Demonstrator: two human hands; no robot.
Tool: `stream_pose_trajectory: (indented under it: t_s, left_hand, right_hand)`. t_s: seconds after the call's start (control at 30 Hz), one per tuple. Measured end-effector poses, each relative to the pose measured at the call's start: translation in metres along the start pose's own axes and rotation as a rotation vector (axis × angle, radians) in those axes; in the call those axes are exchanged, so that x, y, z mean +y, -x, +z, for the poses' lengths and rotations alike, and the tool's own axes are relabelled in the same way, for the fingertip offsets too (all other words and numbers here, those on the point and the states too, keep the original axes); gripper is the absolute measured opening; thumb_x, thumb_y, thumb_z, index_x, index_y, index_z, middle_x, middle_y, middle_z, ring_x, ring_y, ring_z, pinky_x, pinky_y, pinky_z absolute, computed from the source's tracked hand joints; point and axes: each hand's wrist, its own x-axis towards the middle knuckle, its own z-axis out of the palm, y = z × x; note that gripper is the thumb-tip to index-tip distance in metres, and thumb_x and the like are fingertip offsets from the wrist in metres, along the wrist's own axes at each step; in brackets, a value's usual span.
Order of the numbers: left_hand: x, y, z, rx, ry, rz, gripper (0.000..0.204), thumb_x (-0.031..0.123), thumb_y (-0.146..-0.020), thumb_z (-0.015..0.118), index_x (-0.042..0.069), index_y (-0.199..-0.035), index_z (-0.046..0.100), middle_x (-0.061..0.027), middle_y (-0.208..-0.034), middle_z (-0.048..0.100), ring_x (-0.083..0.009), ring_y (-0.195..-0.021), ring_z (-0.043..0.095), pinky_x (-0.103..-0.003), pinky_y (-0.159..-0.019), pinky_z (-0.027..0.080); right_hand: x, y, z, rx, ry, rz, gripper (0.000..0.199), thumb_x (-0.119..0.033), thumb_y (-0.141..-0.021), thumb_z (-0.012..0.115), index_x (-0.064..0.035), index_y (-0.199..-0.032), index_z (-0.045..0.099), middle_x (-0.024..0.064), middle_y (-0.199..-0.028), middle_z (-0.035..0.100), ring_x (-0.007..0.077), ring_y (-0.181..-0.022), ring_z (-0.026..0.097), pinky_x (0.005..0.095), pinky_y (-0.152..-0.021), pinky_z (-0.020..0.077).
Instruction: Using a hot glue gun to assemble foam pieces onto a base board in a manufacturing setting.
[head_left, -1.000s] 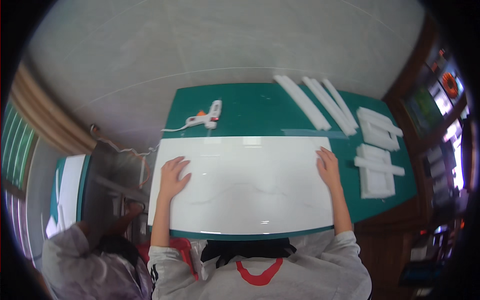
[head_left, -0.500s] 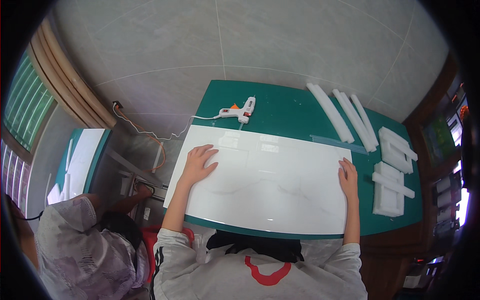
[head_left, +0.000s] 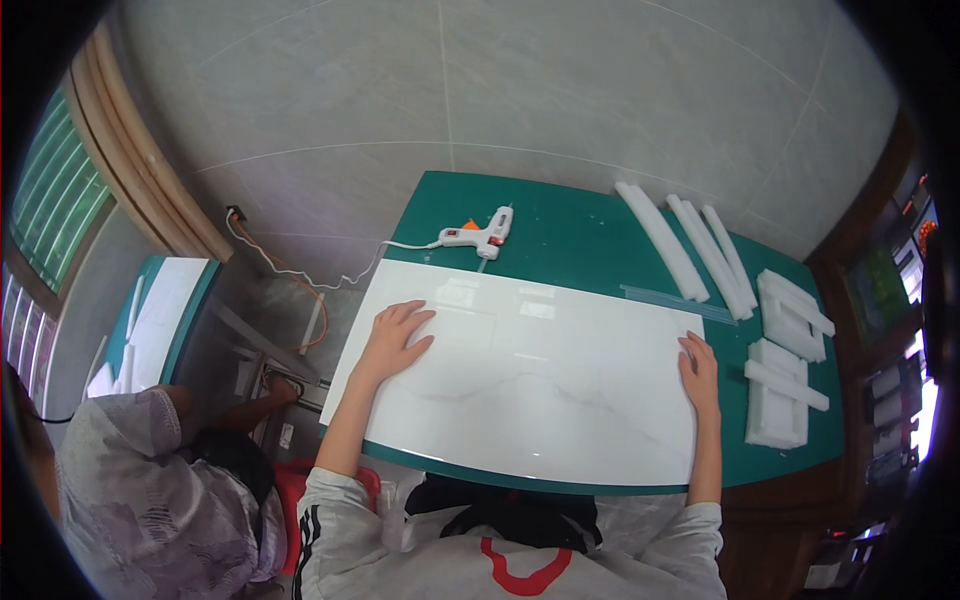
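A glossy white panel with faint grey veins (head_left: pixel 530 400) lies flat on the green tabletop (head_left: pixel 560 225). Resting on its upper left part is my left hand (head_left: pixel 394 343), fingers stretched and thumb apart. My right hand (head_left: pixel 698 368) lies over the panel's right edge, its fingers loosely extended and holding nothing. Beyond the panel, a white hot glue gun (head_left: pixel 480 236) lies on its side with a glue stick sticking out toward the panel. Past the panel's far right corner are several bluish clear glue sticks (head_left: pixel 680 304).
Long white foam strips (head_left: pixel 665 245) lie at the back right. Nearer, two white foam frames (head_left: pixel 777 395) carry short foam bars. The glue gun's cord (head_left: pixel 345 278) runs left to a wall socket. At left a co-worker in a patterned shirt (head_left: pixel 155 480) sits by another table (head_left: pixel 165 320).
The whole view has shifted slightly, so the table sits a little lower in the picture. Both hands stay at nearly the same places on the panel.
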Motion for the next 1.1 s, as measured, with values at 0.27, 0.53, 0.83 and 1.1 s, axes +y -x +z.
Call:
stream_pose_trajectory:
  t_s: [0.27,0.53,0.83,1.1]
  left_hand:
    - [0.0,0.001,0.0,-0.022,0.03,-0.009,0.036,0.018,-0.076,0.057,0.011,-0.11,0.053,-0.0101,-0.122,0.045,-0.0267,-0.114,0.039,-0.039,-0.096,0.027]
    - [-0.005,0.0,0.006,0.014,0.038,-0.014,0.033,0.021,-0.076,0.057,0.012,-0.108,0.054,-0.009,-0.12,0.046,-0.0257,-0.112,0.04,-0.038,-0.094,0.028]
    - [-0.007,-0.002,0.006,0.011,0.042,-0.003,0.033,0.02,-0.076,0.056,0.012,-0.108,0.054,-0.0097,-0.119,0.047,-0.0266,-0.112,0.041,-0.039,-0.094,0.029]
    - [-0.004,0.002,0.002,-0.011,0.062,-0.003,0.034,0.019,-0.076,0.056,0.011,-0.109,0.053,-0.0123,-0.121,0.045,-0.0282,-0.113,0.041,-0.04,-0.094,0.03]
  right_hand:
    - [-0.007,-0.002,-0.008,-0.04,-0.062,0.096,0.025,-0.003,-0.075,0.052,-0.0044,-0.099,0.057,0.0136,-0.116,0.051,0.0287,-0.104,0.049,0.0318,-0.086,0.0392]
    - [0.001,0.002,-0.005,-0.037,-0.047,0.062,0.025,-0.003,-0.076,0.051,-0.0046,-0.1,0.057,0.0142,-0.116,0.051,0.0292,-0.105,0.048,0.0322,-0.089,0.0377]
    - [0.0,0.001,-0.004,-0.02,-0.026,0.066,0.024,-0.004,-0.076,0.051,-0.0045,-0.1,0.057,0.0138,-0.116,0.05,0.0281,-0.106,0.048,0.0317,-0.088,0.0381]
    - [-0.007,0.001,-0.007,-0.033,-0.004,0.078,0.024,-0.003,-0.077,0.051,-0.0043,-0.1,0.057,0.0132,-0.116,0.05,0.0282,-0.106,0.047,0.0308,-0.088,0.0383]
